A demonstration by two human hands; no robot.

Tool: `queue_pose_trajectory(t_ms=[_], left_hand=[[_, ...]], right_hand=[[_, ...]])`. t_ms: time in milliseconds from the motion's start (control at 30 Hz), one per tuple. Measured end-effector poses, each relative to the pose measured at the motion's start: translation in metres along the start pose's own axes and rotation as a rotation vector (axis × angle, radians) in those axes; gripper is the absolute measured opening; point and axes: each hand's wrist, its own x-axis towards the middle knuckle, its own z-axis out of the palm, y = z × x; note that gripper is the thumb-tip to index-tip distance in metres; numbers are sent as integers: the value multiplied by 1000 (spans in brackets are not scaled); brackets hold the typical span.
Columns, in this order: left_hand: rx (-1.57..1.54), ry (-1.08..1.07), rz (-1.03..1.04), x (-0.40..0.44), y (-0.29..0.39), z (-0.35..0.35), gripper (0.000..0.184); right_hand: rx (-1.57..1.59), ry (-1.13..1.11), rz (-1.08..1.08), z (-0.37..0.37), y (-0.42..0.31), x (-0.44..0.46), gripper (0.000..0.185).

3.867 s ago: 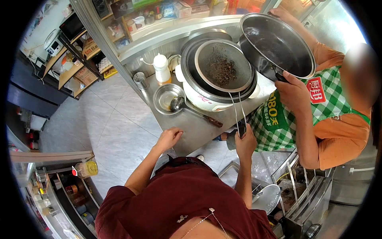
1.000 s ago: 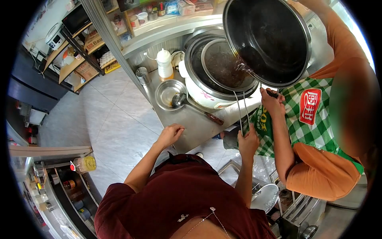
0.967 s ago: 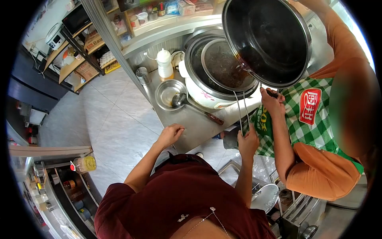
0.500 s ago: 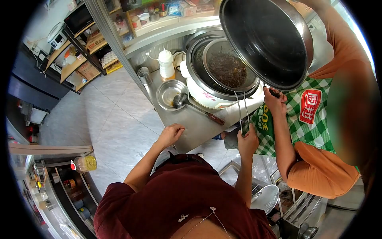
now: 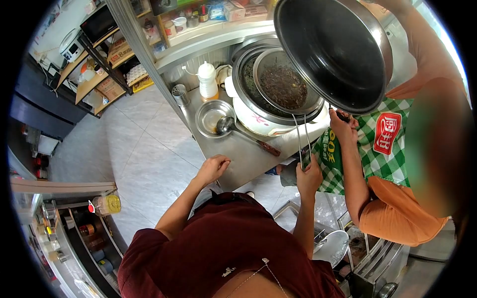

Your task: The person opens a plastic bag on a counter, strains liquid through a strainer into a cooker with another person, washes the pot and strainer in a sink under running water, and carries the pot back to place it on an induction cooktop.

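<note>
My right hand [image 5: 309, 176] grips the long wire handle of a strainer [image 5: 284, 82]. Dark brown wet solids lie in the strainer's bowl, which rests over a dark-rimmed pot [image 5: 243, 94] set in a white body with a pink flower print. Loosely curled and with nothing visible in it, my left hand [image 5: 213, 168] is at the counter's front edge. A co-worker's hand [image 5: 344, 124] holds a large dark pan [image 5: 333, 49] tilted above the strainer's right side. A ladle [image 5: 248, 133] leans in a steel bowl [image 5: 201, 116] between my left hand and the pot.
On the steel counter [image 5: 243, 164] stand a white squeeze bottle [image 5: 207, 77] and a steel shaker [image 5: 180, 94]. A glass-fronted cabinet rises behind them. To my right is a co-worker in a green checked apron [image 5: 392, 149]. Shelves [image 5: 94, 87] line the far left.
The co-worker's upper body has shifted slightly, and the pan has moved very slightly. Both my hands and the strainer stay where they were.
</note>
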Motion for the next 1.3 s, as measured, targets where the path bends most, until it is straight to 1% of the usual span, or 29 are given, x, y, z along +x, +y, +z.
queue_pose_trajectory(t_ms=[167,400,900,1067,1200,1233,1267,1300], left_hand=[[-3,-1,-6,-1,-2,1,17],[-10,-2,-4,-2,-1,4,17],[4,17,-21,-11,-2,6,18],[13,34,28,-11,-4,12,18],[12,44,49,-12,-8,20,18],[13,41,47,-12,-9,21,18],[14,39,49,-12,-10,21,18],[8,48,53,-12,-10,22,18]], right_hand=[[-6,7,-8,2,3,-1,47],[29,35,-71,6,12,-3,51],[107,39,-93,8,8,-12,56],[98,73,-96,12,18,-19,56],[94,53,-49,8,16,-23,56],[135,63,-54,14,23,-23,57],[111,30,-20,11,19,-25,56],[111,102,-76,18,24,-25,56]])
